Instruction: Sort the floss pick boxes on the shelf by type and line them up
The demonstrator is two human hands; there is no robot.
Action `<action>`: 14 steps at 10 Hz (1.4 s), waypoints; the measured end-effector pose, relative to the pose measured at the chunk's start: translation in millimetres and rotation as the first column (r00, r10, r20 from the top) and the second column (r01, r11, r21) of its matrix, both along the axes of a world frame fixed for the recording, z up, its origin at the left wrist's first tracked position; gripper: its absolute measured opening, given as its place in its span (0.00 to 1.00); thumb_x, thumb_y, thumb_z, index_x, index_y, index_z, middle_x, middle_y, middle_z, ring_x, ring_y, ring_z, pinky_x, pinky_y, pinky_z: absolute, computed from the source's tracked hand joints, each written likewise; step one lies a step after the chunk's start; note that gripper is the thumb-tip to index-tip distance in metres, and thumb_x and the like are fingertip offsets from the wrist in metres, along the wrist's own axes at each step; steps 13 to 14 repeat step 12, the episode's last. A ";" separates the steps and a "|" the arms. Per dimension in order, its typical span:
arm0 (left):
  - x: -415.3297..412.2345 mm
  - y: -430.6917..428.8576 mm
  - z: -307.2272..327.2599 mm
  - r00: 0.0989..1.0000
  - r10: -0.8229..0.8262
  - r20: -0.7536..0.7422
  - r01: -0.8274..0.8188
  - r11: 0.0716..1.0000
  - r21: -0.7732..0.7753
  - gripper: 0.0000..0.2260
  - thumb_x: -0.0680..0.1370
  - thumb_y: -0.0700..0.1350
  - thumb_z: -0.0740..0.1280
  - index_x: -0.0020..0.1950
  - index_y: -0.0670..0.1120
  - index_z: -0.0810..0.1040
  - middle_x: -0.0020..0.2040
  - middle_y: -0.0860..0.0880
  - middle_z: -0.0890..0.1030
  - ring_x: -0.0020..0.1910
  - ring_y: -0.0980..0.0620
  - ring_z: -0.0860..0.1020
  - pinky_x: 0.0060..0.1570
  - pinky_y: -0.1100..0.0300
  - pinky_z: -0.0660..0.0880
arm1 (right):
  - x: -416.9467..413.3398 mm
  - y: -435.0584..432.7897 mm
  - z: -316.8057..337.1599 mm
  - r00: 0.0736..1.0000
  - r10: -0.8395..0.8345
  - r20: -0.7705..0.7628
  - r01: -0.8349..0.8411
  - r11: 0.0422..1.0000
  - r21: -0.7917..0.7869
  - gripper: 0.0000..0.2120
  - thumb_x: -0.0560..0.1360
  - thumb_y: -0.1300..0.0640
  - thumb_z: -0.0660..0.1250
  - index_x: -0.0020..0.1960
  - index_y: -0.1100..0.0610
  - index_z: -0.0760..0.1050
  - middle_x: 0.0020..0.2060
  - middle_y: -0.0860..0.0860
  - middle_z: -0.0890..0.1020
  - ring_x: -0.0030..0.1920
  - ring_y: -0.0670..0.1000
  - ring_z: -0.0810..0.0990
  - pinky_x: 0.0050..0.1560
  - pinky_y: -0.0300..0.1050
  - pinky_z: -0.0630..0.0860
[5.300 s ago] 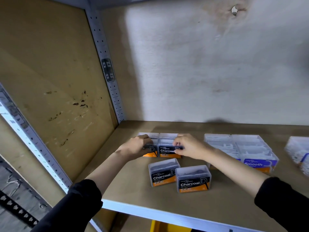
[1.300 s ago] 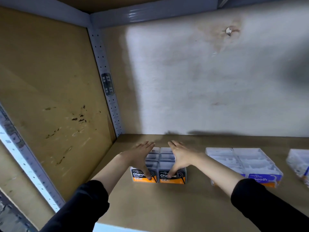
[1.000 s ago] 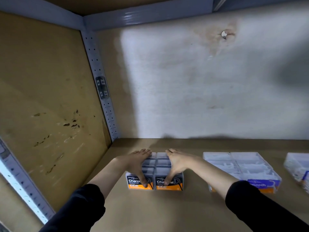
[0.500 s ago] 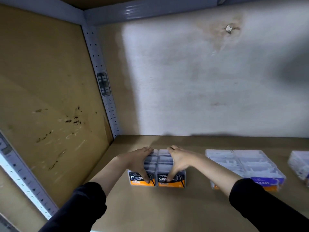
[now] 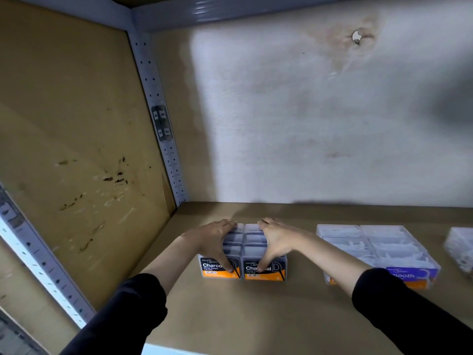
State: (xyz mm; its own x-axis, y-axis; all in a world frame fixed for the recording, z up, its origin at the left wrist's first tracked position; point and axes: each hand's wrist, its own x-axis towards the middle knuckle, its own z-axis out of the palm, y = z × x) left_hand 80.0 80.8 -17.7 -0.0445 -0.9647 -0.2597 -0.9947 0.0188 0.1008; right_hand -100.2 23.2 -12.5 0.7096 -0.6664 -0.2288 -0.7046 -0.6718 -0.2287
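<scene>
Several clear Charcoal floss pick boxes (image 5: 252,239) with black and orange labels stand in a tight block, two columns side by side running back on the shelf board (image 5: 256,316). My left hand (image 5: 216,239) lies over the left column, thumb on the front label, fingers curled over the back. My right hand (image 5: 277,239) spans the right column the same way. To the right sits a block of clear Smooth boxes (image 5: 391,247) with a purple and orange label, partly hidden by my right forearm.
Another clear box (image 5: 460,249) shows at the far right edge, blurred. The brown side panel (image 5: 76,149) and the perforated metal post (image 5: 163,139) close the left side. The pale back wall (image 5: 307,124) stands just behind the boxes.
Two Charcoal boxes that stood loose in front 5.3 s ago are now part of the block. Over the last second both hands stay clasped over the two columns; only the view shifts.
</scene>
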 end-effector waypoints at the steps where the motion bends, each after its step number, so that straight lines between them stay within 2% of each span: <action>1: 0.1 -0.1 -0.6 1.000 0.003 0.000 -0.003 1.000 0.005 0.50 0.64 0.57 0.76 0.76 0.48 0.49 0.77 0.51 0.54 0.74 0.50 0.58 0.73 0.55 0.61 | 0.3 -0.4 -1.3 1.000 0.002 0.006 -0.002 1.000 -0.004 0.53 0.62 0.41 0.75 0.74 0.61 0.51 0.73 0.55 0.58 0.72 0.54 0.58 0.71 0.47 0.62; 3: -2.4 0.4 1.7 1.000 0.002 0.010 -0.003 1.000 0.014 0.50 0.64 0.56 0.76 0.76 0.48 0.49 0.77 0.51 0.55 0.74 0.50 0.59 0.72 0.54 0.62 | 1.2 -1.3 -2.0 1.000 -0.002 0.022 0.003 1.000 -0.018 0.49 0.62 0.42 0.76 0.72 0.62 0.56 0.69 0.55 0.63 0.69 0.54 0.62 0.67 0.46 0.65; 6: -4.2 1.3 4.2 1.000 -0.004 0.023 0.004 1.000 0.018 0.49 0.65 0.55 0.76 0.76 0.47 0.50 0.77 0.50 0.55 0.73 0.50 0.60 0.72 0.55 0.62 | 0.8 -1.9 -3.3 1.000 -0.002 0.028 0.002 1.000 -0.005 0.50 0.62 0.42 0.76 0.72 0.62 0.56 0.70 0.55 0.63 0.70 0.54 0.61 0.68 0.47 0.65; 7: -5.4 2.2 5.6 1.000 0.000 0.028 -0.001 0.999 0.034 0.49 0.65 0.55 0.75 0.76 0.47 0.49 0.77 0.50 0.53 0.74 0.49 0.58 0.73 0.55 0.60 | 0.6 -1.9 -3.6 1.000 -0.003 0.021 0.003 1.000 -0.007 0.50 0.61 0.41 0.76 0.72 0.61 0.56 0.69 0.55 0.63 0.69 0.54 0.62 0.67 0.47 0.66; 10: -6.0 0.6 14.4 0.994 -0.039 0.102 0.028 0.994 0.105 0.50 0.67 0.56 0.74 0.77 0.48 0.45 0.79 0.49 0.46 0.78 0.49 0.47 0.76 0.54 0.49 | -1.8 -9.2 4.5 0.999 0.040 -0.010 -0.040 0.999 0.023 0.53 0.61 0.40 0.75 0.74 0.60 0.52 0.72 0.54 0.61 0.71 0.54 0.60 0.71 0.48 0.62; 11: -7.1 3.0 22.2 0.999 -0.020 0.049 0.014 0.993 0.115 0.47 0.68 0.55 0.74 0.77 0.49 0.48 0.79 0.51 0.46 0.78 0.51 0.45 0.76 0.52 0.48 | -2.7 -6.7 14.9 1.000 0.021 -0.012 -0.021 1.000 0.021 0.45 0.63 0.38 0.73 0.69 0.62 0.62 0.66 0.55 0.68 0.66 0.55 0.68 0.65 0.49 0.69; 12: -9.2 5.3 31.5 1.000 0.006 -0.008 -0.005 0.994 0.112 0.39 0.70 0.54 0.72 0.76 0.48 0.56 0.78 0.50 0.52 0.77 0.50 0.52 0.75 0.52 0.52 | -6.7 -5.3 23.2 1.000 0.016 0.021 -0.016 1.000 0.013 0.35 0.67 0.40 0.71 0.63 0.63 0.70 0.62 0.56 0.74 0.62 0.56 0.72 0.58 0.46 0.70; 14: -9.2 5.3 31.5 1.000 0.006 -0.008 -0.005 0.994 0.112 0.39 0.70 0.54 0.72 0.76 0.48 0.56 0.78 0.50 0.52 0.77 0.50 0.52 0.75 0.52 0.52 | -6.7 -5.3 23.2 1.000 0.016 0.021 -0.016 1.000 0.013 0.35 0.67 0.40 0.71 0.63 0.63 0.70 0.62 0.56 0.74 0.62 0.56 0.72 0.58 0.46 0.70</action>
